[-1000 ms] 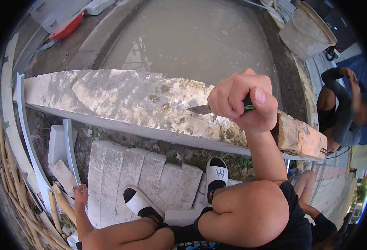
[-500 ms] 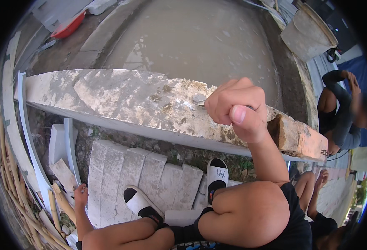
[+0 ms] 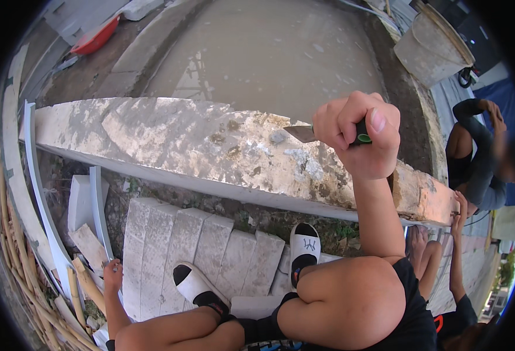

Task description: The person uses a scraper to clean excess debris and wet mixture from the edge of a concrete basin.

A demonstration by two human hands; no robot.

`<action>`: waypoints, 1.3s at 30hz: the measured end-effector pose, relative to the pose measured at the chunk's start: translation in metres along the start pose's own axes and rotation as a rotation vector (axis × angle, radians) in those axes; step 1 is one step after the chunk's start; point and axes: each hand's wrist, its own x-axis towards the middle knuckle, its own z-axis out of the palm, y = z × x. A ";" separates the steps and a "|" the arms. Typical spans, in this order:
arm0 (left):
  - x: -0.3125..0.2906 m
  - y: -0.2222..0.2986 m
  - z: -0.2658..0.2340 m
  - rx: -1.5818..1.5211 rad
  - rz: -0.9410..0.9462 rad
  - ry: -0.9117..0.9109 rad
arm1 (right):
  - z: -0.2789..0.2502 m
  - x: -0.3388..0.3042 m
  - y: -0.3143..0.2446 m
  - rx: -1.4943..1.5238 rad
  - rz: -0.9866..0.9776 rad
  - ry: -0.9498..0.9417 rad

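Liquid [image 3: 281, 58], cloudy and grey-brown, spreads over the far part of the scene inside a low border. Along its near edge runs a pale wall [image 3: 152, 126], its top blotched with grey and cream, ending at the right in an orange-toned stretch. On the near side of the wall, grey blocks [image 3: 164, 251] lie side by side on the ground. At the right, a co-worker [image 3: 484, 155] in dark sleeves is bent forward, and a stained whitish bucket [image 3: 427, 50] stands farther off. A slim grey strip [image 3: 97, 202] leans at the left, and a red bowl [image 3: 96, 36] sits in the far left corner. Another person's hand [image 3: 460, 209] is at the wall's right end. The person's right hand [image 3: 360, 131] is raised over the wall, fingers curled tightly round the green-and-black handle of a bladed tool [image 3: 299, 134]. The left hand [image 3: 113, 275] is low at the left, near the strip's lower end, fingers bent; whether they grip anything cannot be told. The tool's pointed blade angles left above the wall's top, its tip just beside a small grey lump [image 3: 277, 137]; contact is unclear.
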 end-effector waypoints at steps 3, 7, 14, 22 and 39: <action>0.000 -0.006 -0.007 0.021 -0.011 0.015 | -0.006 0.009 -0.012 0.024 -0.090 -0.065; -0.004 0.009 0.005 0.061 0.106 0.050 | -0.007 0.018 -0.014 0.113 -0.153 0.085; 0.008 0.002 0.008 -0.007 -0.022 -0.008 | 0.013 0.019 0.022 -0.137 0.023 0.306; 0.005 -0.043 -0.022 0.020 -0.021 0.029 | 0.009 0.026 0.012 0.176 -0.197 0.255; -0.003 0.005 -0.005 0.040 0.019 0.025 | 0.014 0.016 -0.005 0.179 0.198 -0.542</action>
